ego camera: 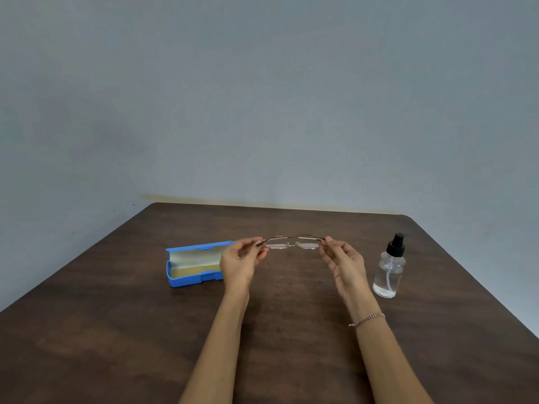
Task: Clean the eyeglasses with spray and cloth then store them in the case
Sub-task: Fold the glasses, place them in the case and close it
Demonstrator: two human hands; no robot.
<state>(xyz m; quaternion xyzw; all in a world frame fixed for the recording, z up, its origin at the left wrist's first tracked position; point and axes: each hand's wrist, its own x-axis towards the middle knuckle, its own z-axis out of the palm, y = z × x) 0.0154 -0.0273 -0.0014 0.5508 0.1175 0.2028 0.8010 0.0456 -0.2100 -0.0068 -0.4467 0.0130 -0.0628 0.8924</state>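
Thin gold-framed eyeglasses point(293, 243) with folded temples hang above the middle of the table. My left hand point(240, 262) pinches their left end and my right hand point(342, 262) pinches their right end. A blue case point(194, 265) lies open to the left, its pale lining showing, partly hidden behind my left hand. A clear spray bottle point(389, 271) with a black nozzle stands upright to the right of my right hand. No cloth is in view.
The dark brown wooden table point(145, 330) ends at a grey wall at the back. Its left and right edges slant outward toward me.
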